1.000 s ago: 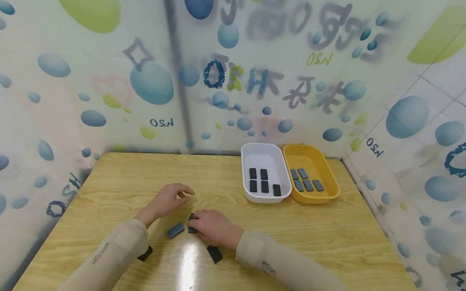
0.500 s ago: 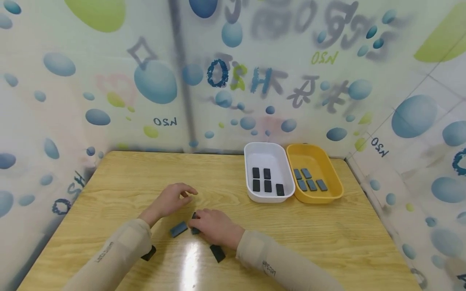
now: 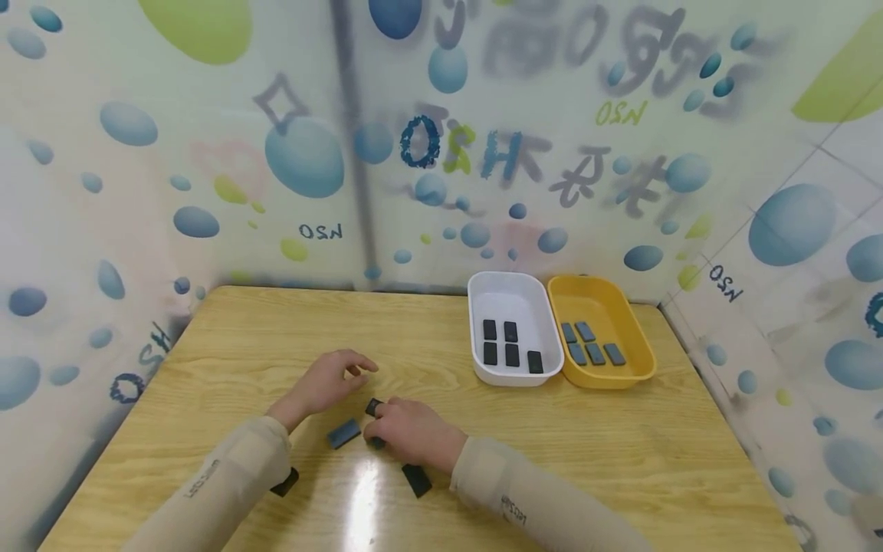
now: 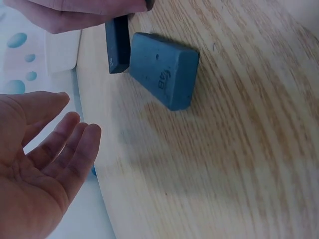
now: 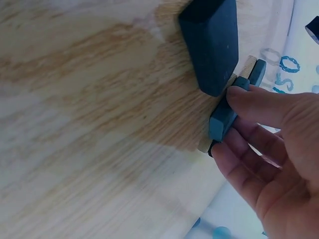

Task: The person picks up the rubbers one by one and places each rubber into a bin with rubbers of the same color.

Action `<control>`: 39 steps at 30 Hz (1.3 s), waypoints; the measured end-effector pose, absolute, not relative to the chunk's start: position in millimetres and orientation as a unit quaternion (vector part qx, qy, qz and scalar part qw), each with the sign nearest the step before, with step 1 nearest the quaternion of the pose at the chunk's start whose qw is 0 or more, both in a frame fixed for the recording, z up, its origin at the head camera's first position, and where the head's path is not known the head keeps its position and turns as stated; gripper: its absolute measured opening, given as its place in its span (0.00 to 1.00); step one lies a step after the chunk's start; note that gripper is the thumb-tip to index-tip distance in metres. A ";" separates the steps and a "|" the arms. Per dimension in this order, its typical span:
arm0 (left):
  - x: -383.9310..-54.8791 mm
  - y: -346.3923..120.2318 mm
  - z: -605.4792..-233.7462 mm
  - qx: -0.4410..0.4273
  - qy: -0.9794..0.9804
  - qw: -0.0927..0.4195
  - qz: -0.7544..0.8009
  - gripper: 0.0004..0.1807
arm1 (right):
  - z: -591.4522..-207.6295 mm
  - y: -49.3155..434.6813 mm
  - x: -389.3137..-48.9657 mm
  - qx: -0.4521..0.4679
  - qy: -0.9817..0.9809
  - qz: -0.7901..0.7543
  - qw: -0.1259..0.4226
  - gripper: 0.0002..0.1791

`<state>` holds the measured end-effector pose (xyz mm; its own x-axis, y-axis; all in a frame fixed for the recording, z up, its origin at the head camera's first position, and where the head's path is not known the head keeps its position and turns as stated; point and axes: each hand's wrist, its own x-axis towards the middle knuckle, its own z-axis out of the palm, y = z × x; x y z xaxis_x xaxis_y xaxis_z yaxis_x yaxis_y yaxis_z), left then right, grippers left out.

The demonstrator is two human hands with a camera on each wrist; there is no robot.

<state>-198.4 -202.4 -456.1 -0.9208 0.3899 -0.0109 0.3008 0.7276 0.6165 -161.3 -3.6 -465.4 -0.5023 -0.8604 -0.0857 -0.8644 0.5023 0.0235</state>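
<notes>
My right hand (image 3: 417, 433) pinches a dark eraser (image 5: 223, 118) low over the table, thumb on one side and fingers on the other. Just beyond its fingers lies a black eraser (image 3: 374, 407), partly covered by the hand. To the left of these sits a blue-grey eraser (image 4: 162, 69) marked 4B. My left hand (image 3: 333, 381) hovers behind that one, fingers loosely bent, holding nothing. Another black eraser (image 3: 417, 481) lies below the right wrist. One more black eraser (image 3: 285, 482) is half hidden by the left sleeve.
A white tray (image 3: 513, 284) with several black erasers stands at the back right. Against its right side is a yellow tray (image 3: 596, 290) with several blue-grey erasers. A patterned wall (image 3: 428, 222) rises behind the wooden table (image 3: 586, 460).
The right fingers have shifted slightly, and a black eraser now shows separately beyond them. My left hand keeps its pose. The whole head view has drifted a little.
</notes>
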 end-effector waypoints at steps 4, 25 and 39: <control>-198.6 -200.0 -456.0 0.190 0.926 0.067 0.319 0.12 | -466.3 -3.3 -161.9 -0.501 0.864 0.033 0.025 0.12; -196.0 -186.9 -456.0 0.191 0.925 0.080 0.319 0.12 | -447.1 46.7 -172.0 -0.443 0.891 -0.060 0.084 0.15; -196.4 -179.7 -456.3 0.198 0.917 0.088 0.335 0.12 | -434.1 110.1 -174.7 -0.358 0.924 -0.095 0.094 0.12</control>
<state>-196.4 -179.7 -456.3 -0.9056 0.4231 -0.0293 0.3047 0.6971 0.6490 -174.7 110.1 -434.1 -0.7259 -0.6798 -0.1050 -0.6443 0.7254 -0.2422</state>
